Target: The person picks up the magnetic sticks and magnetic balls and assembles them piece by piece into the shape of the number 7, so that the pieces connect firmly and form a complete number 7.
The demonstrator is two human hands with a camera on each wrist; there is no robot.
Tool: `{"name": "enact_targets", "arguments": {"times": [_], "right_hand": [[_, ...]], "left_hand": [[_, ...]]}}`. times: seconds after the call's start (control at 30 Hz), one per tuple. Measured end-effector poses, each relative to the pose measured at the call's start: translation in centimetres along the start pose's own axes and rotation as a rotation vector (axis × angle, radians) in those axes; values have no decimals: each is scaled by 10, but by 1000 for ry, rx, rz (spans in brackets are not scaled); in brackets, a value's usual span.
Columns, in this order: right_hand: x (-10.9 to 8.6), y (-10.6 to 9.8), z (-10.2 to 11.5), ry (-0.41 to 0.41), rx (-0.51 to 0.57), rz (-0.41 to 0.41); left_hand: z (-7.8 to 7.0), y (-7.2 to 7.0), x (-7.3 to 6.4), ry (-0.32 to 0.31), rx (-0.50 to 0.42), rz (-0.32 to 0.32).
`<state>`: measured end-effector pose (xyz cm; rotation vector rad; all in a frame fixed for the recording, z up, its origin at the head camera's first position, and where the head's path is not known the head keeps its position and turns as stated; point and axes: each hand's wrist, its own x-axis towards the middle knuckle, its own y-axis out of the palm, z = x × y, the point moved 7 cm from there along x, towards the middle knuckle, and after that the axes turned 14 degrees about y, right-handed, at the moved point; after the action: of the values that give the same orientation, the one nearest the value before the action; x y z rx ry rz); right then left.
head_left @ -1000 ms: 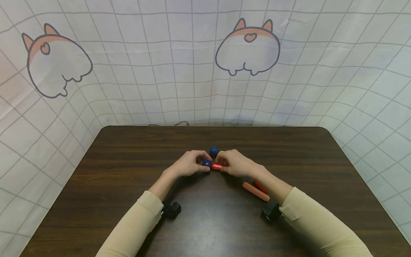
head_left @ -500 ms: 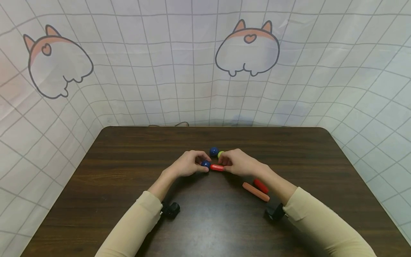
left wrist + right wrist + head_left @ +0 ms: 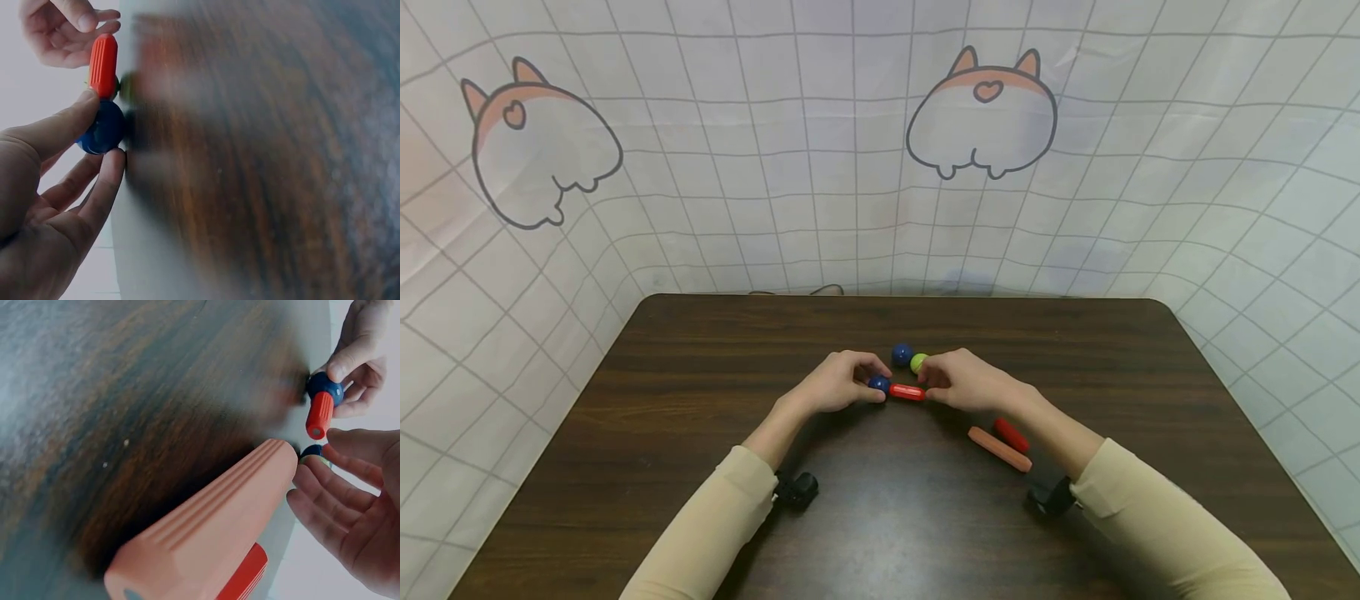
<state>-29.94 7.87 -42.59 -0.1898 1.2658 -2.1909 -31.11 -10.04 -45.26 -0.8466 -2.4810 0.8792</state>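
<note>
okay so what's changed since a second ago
The right hand let go of the red ribbed rod and drew rightward, uncovering more of the yellow-green ball. The left hand still pinches the glossy blue ball at that rod's left end; the salmon ribbed rod stayed put.

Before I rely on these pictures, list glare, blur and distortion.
Head view: glare on the near table, bent grid lines on the wall cloth; left wrist: blurred red reflection beside the red stick; right wrist: far table blurred, orange stick clearer.
</note>
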Motion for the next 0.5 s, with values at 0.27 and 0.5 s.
{"name": "enact_targets", "arguments": {"times": [0.27, 0.5], "right_hand": [[-6, -2, 1, -19, 5, 7], [-10, -3, -2, -1, -17, -11]], "left_hand": [[1, -1, -1, -9, 9, 1], [0, -2, -2, -5, 3, 1]]}}
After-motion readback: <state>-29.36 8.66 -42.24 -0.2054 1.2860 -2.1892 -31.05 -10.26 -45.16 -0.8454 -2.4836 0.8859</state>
